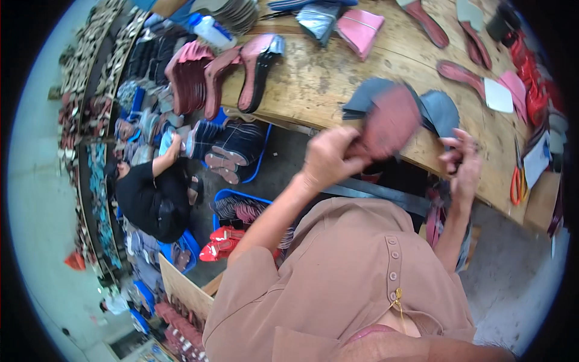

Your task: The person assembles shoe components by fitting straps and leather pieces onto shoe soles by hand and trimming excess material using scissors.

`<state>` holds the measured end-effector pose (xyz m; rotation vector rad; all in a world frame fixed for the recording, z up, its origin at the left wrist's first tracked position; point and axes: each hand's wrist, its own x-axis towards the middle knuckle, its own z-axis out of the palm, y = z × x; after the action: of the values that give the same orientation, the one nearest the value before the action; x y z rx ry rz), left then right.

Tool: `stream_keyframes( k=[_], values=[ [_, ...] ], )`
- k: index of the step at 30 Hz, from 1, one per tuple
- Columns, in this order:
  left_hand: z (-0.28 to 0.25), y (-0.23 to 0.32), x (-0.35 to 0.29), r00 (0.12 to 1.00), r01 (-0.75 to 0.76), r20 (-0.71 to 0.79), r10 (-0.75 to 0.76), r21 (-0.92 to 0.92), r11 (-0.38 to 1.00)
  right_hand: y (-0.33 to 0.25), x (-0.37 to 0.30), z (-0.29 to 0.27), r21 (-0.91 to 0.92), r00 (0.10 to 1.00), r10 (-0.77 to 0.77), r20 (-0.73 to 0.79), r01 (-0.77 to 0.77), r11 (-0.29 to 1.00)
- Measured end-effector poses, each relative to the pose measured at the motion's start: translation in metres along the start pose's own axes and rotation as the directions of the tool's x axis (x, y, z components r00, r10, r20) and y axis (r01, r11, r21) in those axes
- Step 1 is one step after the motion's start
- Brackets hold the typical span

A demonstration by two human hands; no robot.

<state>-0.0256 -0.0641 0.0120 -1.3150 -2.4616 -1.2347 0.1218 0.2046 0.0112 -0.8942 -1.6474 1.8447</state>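
Note:
My left hand (332,154) pinches one end of a reddish shoe insole (395,120) between thumb and fingers, at the table's near edge. The insole is smeared by motion. Dark grey-blue cut pieces (360,96) lie on the table behind it, partly covered by it. Another grey-blue piece (441,111) lies to the right, close to the fingertips of my right hand (463,158). That hand is raised at the table edge with its fingers half bent and apart, and nothing shows between them.
The wooden table (319,78) carries stacked red insoles (188,78), a pink bundle (360,30), loose insoles (461,77) and orange-handled scissors (517,184). A white bottle with a blue cap (212,31) lies far left. A co-worker in black (151,196) is beside blue crates (259,154) of shoes.

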Motion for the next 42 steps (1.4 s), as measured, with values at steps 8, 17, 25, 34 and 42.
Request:
stream_keyframes(
  k=[8,17,25,34,42],
  values=[
    [-0.117,-0.153,0.05,0.834,0.524,-0.38,-0.399,0.321,0.789,0.057,0.058,-0.067,-0.217,0.905,-0.346,-0.248,0.296,0.93],
    [-0.109,-0.196,0.058,0.896,0.433,-0.278,-0.347,0.363,0.825,0.041,0.058,-0.059,-0.283,0.902,-0.362,-0.236,0.292,0.913],
    [-0.019,-0.132,-0.111,0.718,0.547,-0.405,-0.566,-0.173,0.819,0.042,-0.066,0.008,-0.437,0.954,-0.059,0.295,0.19,0.879],
    [0.062,-0.221,-0.215,-0.053,0.211,0.478,-0.877,-0.853,-0.478,0.085,-0.085,0.045,-0.809,0.773,0.347,0.532,0.342,0.478],
    [-0.079,-0.268,-0.208,0.415,0.123,0.439,-0.797,-0.895,-0.429,0.126,-0.082,0.029,-0.7,0.953,0.236,0.191,-0.036,0.713]
  ],
)
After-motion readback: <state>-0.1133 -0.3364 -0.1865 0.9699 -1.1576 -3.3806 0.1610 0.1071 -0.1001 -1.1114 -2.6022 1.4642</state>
